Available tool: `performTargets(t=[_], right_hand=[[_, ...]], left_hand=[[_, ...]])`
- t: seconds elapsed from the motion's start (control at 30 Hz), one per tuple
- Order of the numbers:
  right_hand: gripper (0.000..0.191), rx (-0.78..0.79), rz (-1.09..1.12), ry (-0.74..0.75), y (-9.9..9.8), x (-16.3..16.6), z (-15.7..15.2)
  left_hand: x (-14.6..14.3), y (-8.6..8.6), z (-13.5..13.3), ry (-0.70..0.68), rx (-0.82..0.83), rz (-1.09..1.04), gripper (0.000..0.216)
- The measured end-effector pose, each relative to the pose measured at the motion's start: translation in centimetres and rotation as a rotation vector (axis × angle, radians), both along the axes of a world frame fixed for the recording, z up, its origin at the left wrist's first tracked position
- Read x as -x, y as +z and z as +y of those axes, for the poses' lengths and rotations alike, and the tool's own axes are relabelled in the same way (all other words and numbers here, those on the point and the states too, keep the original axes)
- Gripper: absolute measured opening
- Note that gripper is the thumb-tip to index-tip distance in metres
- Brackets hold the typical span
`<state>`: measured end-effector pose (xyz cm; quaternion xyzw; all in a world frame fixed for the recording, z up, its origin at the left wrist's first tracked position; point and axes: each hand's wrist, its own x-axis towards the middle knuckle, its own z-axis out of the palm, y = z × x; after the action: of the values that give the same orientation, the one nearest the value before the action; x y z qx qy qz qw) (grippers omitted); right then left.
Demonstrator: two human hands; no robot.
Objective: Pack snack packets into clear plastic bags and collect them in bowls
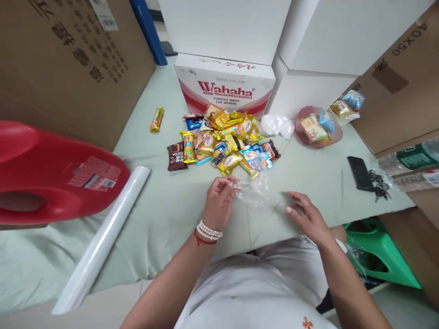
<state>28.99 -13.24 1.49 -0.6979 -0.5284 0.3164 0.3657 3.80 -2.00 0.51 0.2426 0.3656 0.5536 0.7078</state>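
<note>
My left hand (220,201), with a white bead bracelet and a red cord at the wrist, pinches one end of a clear plastic bag (255,192). The bag stretches to the right, thin and crumpled, just above the cloth. At its other end is my right hand (307,217), thumb and fingers apart; whether it touches the film I cannot make out. Beyond both hands lies a pile of wrapped snacks (226,146) in yellow, blue and brown packets. One yellow snack bar (157,119) lies alone to the left.
A white Wahaba-style carton printed "Wahaha" (226,87) stands behind the pile. A pink bowl (318,139) holds some packets. At right are a black phone (360,173), keys (380,186) and plastic bottles (411,157). A red jug (58,171) and a film roll (103,237) are left.
</note>
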Motion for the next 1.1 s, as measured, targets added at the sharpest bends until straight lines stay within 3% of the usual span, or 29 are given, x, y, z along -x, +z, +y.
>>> performTargets(t=[0.1,0.2,0.27,0.4,0.47,0.53,0.63,0.7,0.8,0.9,1.0,1.1], right_hand=[[0.051,-0.099,-0.15,0.119,0.1,1.1,1.3],[0.027,-0.078,-0.102,0.149,-0.8,3.4,4.2],[0.021,-0.071,-0.07,0.116,-1.4,4.8,5.8],[0.021,-0.137,-0.225,0.18,-0.8,6.6,6.6],[0.023,-0.128,-0.324,0.267,0.0,7.3,6.1],[0.025,-0.105,-0.374,0.335,0.8,7.5,5.7],[0.024,-0.101,-0.322,0.317,1.1,6.5,5.2],[0.022,-0.097,-0.239,0.244,0.7,4.8,4.6],[0.022,-0.027,-0.128,0.129,-0.2,1.6,3.3],[0.028,0.109,-0.088,0.144,-0.4,-1.0,2.1],[0.043,0.179,-0.089,0.263,0.6,-1.9,2.5],[0.061,0.148,-0.147,0.277,1.5,-0.4,4.5]], left_hand=[[-0.2,0.3,-1.8,-0.076,0.0,0.064,0.028],[0.9,-0.2,-3.4,-0.129,0.035,0.121,0.025],[2.4,-0.3,-4.3,-0.073,-0.001,0.285,0.024],[3.9,1.7,-5.3,0.122,-0.392,0.789,0.038],[3.0,2.9,-5.1,0.115,-0.584,0.972,0.052],[1.6,3.3,-4.3,0.026,-0.647,1.079,0.052],[0.5,2.0,-2.9,-0.191,-0.518,1.076,0.02],[0.8,0.6,-2.4,-0.26,-0.398,0.973,0.034],[2.3,-1.1,-2.6,-0.188,-0.225,0.794,0.042],[3.6,-1.6,-3.4,-0.129,-0.115,0.804,0.044],[4.3,-1.1,-3.8,-0.165,-0.182,1.01,0.032],[4.4,0.0,-3.1,-0.17,-0.325,1.178,0.051]])
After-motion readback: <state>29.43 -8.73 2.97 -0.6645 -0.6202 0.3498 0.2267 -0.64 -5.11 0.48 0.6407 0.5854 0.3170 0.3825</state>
